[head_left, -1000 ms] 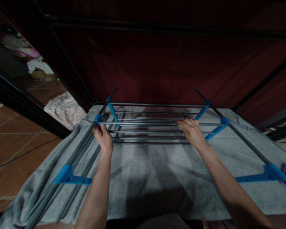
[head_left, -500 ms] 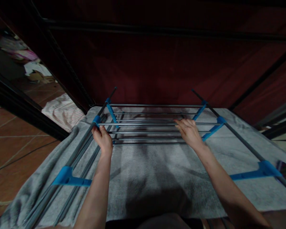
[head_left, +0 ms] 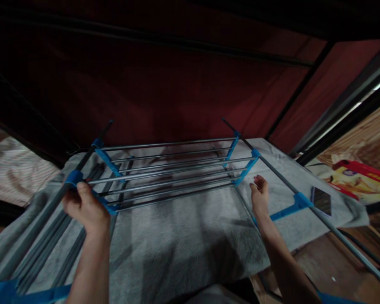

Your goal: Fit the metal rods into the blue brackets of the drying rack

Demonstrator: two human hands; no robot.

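A rack frame of grey metal tubes point(head_left: 177, 172) with blue plastic connectors stands on a grey blanket. My left hand point(head_left: 88, 207) wraps round a blue connector point(head_left: 74, 178) on the left side pole, thumb on top; its fingers are partly hidden. My right hand point(head_left: 260, 196) is off the crossbars, between them and the right side pole point(head_left: 275, 177). Its fingers are loosely curled, with a gap to the thumb, and I see nothing held. A lower blue connector point(head_left: 293, 207) sits on the right pole. Loose grey tubes point(head_left: 47, 240) lie at the left.
The grey blanket point(head_left: 164, 253) covers the surface under the rack. A dark phone point(head_left: 321, 201) lies on it at the right, near a red and yellow package point(head_left: 364, 179). A dark red panel point(head_left: 177, 93) stands behind the rack. Striped cloth point(head_left: 19, 164) lies at the far left.
The view has swung right, bringing the phone and package into sight. My right hand has left the crossbars and moved right. My left hand stays at the left connector.
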